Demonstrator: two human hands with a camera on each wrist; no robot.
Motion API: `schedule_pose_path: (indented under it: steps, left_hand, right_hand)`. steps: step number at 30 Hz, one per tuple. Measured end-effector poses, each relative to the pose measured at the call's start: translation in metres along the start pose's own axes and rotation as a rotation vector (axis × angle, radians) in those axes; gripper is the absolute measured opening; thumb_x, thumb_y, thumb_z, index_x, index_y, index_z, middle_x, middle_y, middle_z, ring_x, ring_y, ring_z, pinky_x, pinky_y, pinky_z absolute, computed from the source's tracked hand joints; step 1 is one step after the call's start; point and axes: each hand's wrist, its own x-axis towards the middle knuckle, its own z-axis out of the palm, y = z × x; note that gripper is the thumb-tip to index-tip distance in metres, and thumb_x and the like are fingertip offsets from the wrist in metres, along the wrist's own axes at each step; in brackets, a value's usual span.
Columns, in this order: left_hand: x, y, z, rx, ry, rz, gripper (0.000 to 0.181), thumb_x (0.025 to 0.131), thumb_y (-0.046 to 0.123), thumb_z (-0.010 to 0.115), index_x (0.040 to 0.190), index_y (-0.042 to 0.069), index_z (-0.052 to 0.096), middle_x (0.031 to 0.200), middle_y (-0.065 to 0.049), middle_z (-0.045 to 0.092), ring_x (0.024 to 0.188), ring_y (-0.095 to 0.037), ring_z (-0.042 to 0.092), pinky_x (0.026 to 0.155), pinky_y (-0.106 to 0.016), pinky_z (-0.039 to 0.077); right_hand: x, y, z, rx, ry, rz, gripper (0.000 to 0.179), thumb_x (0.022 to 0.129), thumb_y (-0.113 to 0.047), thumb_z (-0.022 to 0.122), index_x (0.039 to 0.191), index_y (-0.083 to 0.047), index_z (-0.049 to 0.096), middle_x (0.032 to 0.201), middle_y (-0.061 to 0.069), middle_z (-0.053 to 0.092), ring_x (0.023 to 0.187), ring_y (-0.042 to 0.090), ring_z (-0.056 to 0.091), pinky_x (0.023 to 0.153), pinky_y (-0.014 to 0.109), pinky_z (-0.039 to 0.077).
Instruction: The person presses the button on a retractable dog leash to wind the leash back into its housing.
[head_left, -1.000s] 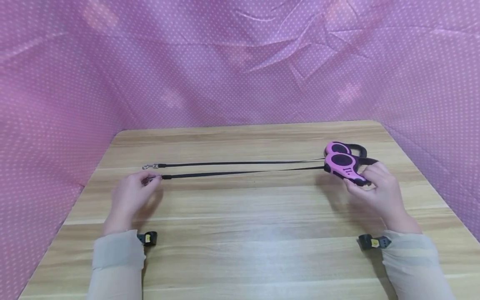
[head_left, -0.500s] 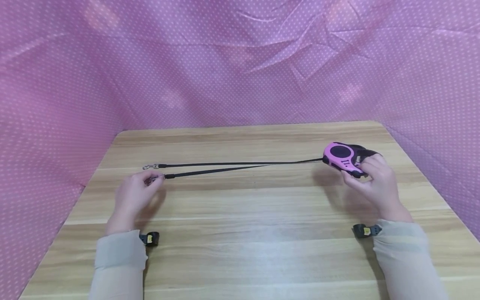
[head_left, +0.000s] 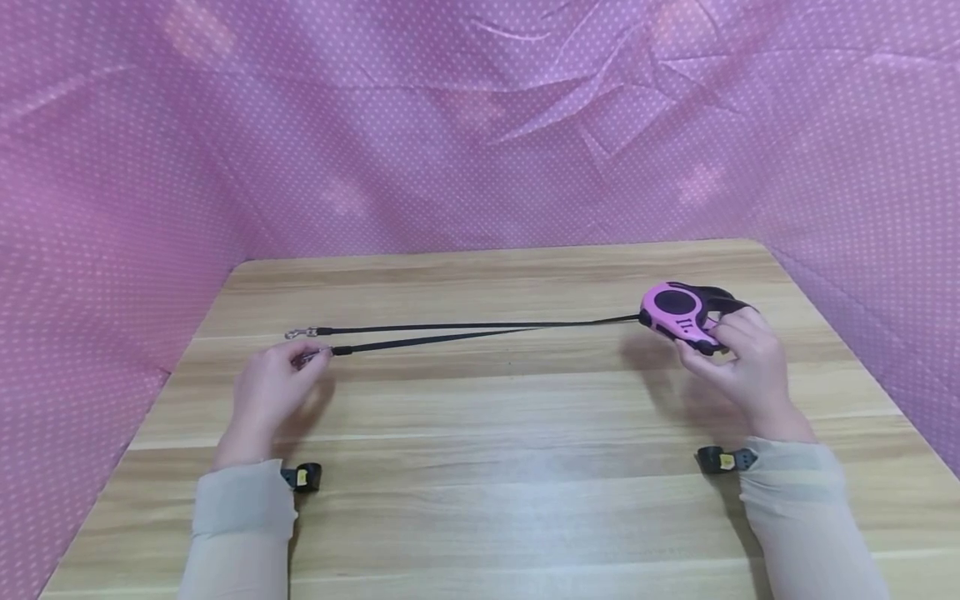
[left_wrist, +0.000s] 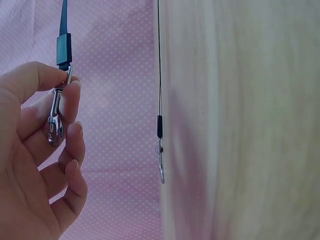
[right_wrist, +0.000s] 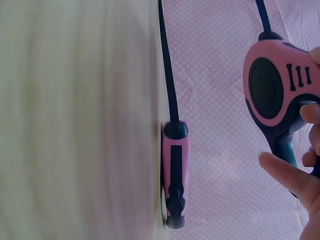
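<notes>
My left hand (head_left: 272, 387) pinches the top of a silver snap clip (left_wrist: 55, 117) between thumb and index finger. From that clip a black strap (head_left: 420, 342) runs rightward to a pink and black retractable leash handle (head_left: 663, 312). My right hand (head_left: 753, 367) holds this handle by its black grip, raised off the table. A second leash lies on the table just behind: its clip (head_left: 302, 332) is at the left, its strap (head_left: 450, 326) stretched out. In the head view the held handle mostly covers the second handle, which shows edge-on in the right wrist view (right_wrist: 176, 165).
The leashes are over the far half of a light wood-grain table (head_left: 510, 467). Pink dotted cloth (head_left: 480, 142) hangs behind the table and along both sides. A small black camera (head_left: 303, 477) sits at the left wrist, another camera (head_left: 718, 460) at the right wrist.
My right hand has shifted left and slightly away with the leash handle, now covering more of the second one. My left hand has drifted slightly right, still pinching the clip.
</notes>
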Motion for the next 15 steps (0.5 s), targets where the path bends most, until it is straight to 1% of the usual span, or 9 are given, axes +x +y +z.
schedule_pose_path:
  steps: [3, 7, 10, 12, 13, 15]
  left_hand:
    - [-0.0003, 0.0004, -0.0004, -0.001, 0.005, -0.007, 0.043, 0.100, 0.047, 0.049, 0.122, 0.016, 0.069, 0.125, -0.019, 0.067, 0.108, -0.041, 0.064, 0.083, -0.055, 0.048]
    - [-0.0005, 0.0009, -0.0007, -0.005, 0.009, -0.011, 0.043, 0.100, 0.048, 0.049, 0.122, 0.016, 0.069, 0.124, -0.019, 0.068, 0.105, -0.039, 0.064, 0.081, -0.053, 0.048]
    - [-0.0007, 0.0022, -0.0011, -0.008, 0.010, -0.013, 0.044, 0.100, 0.048, 0.049, 0.123, 0.016, 0.068, 0.125, -0.019, 0.068, 0.106, -0.039, 0.064, 0.082, -0.053, 0.048]
    - [-0.0005, 0.0027, -0.0008, -0.005, 0.015, -0.010, 0.045, 0.100, 0.048, 0.049, 0.123, 0.016, 0.068, 0.124, -0.019, 0.068, 0.104, -0.038, 0.065, 0.079, -0.051, 0.048]
    - [-0.0005, 0.0030, -0.0008, -0.002, 0.018, -0.009, 0.044, 0.100, 0.048, 0.049, 0.123, 0.016, 0.069, 0.124, -0.019, 0.068, 0.100, -0.037, 0.065, 0.076, -0.048, 0.048]
    - [-0.0005, 0.0035, -0.0005, 0.004, 0.021, -0.006, 0.044, 0.100, 0.048, 0.050, 0.121, 0.016, 0.069, 0.121, -0.019, 0.069, 0.086, -0.032, 0.065, 0.068, -0.041, 0.046]
  right_hand:
    - [0.0006, -0.0016, 0.0012, -0.012, 0.003, -0.005, 0.051, 0.078, -0.041, 0.066, 0.058, 0.005, 0.059, 0.060, 0.016, 0.056, 0.070, 0.025, 0.044, 0.070, 0.019, 0.032]
    - [0.0003, -0.0030, 0.0032, -0.014, 0.005, -0.009, 0.053, 0.079, -0.043, 0.066, 0.061, 0.007, 0.062, 0.061, 0.017, 0.059, 0.070, 0.026, 0.045, 0.070, 0.022, 0.035]
    - [0.0011, -0.0056, 0.0042, -0.013, -0.003, -0.015, 0.053, 0.080, -0.043, 0.066, 0.064, 0.008, 0.064, 0.064, 0.019, 0.062, 0.071, 0.028, 0.048, 0.071, 0.026, 0.037]
    - [0.0018, -0.0071, 0.0048, -0.015, -0.006, -0.020, 0.054, 0.080, -0.044, 0.065, 0.063, 0.007, 0.064, 0.064, 0.019, 0.062, 0.071, 0.028, 0.048, 0.071, 0.027, 0.038]
    - [0.0021, -0.0077, 0.0050, -0.014, -0.007, -0.023, 0.054, 0.080, -0.044, 0.065, 0.064, 0.007, 0.064, 0.064, 0.019, 0.062, 0.071, 0.028, 0.049, 0.071, 0.027, 0.038]
    - [0.0024, -0.0089, 0.0053, -0.017, -0.010, -0.029, 0.054, 0.081, -0.044, 0.065, 0.064, 0.007, 0.064, 0.065, 0.020, 0.063, 0.072, 0.029, 0.050, 0.072, 0.027, 0.038]
